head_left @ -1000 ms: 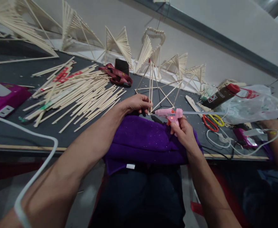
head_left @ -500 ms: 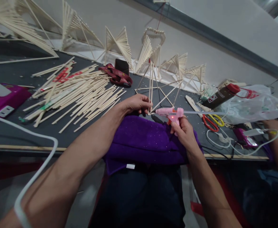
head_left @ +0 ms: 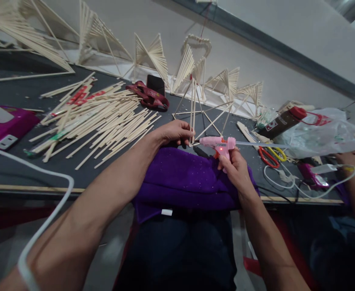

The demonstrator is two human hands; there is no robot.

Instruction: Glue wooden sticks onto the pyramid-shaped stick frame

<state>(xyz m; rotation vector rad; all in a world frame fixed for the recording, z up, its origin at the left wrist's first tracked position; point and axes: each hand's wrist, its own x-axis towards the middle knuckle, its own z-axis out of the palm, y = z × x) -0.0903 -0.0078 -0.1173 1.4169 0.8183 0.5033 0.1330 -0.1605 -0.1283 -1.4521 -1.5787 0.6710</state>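
Observation:
My left hand (head_left: 177, 132) pinches a thin wooden stick (head_left: 194, 103) near its lower end, at the front corner of a stick frame (head_left: 211, 121). Another upright stick stands close beside it. In my right hand (head_left: 232, 165) is a pink hot glue gun (head_left: 216, 143), its small light glowing and a clear glue stick jutting from the back. The nozzle points left, just beside the frame's corner and close to my left fingers. A purple cloth (head_left: 189, 178) lies under my hands along the table edge.
A heap of loose wooden sticks (head_left: 104, 117) covers the table's left. Finished twisted stick models (head_left: 151, 56) stand along the wall. At right are scissors (head_left: 268, 157), a dark bottle (head_left: 282, 123), a plastic bag (head_left: 329, 133) and a white cable (head_left: 282, 188). Another person's hand (head_left: 351, 161) shows at far right.
The glue gun has shifted very slightly right, its nozzle a little farther from the corner. My left hand has stayed put. The other person's hands at far right have moved.

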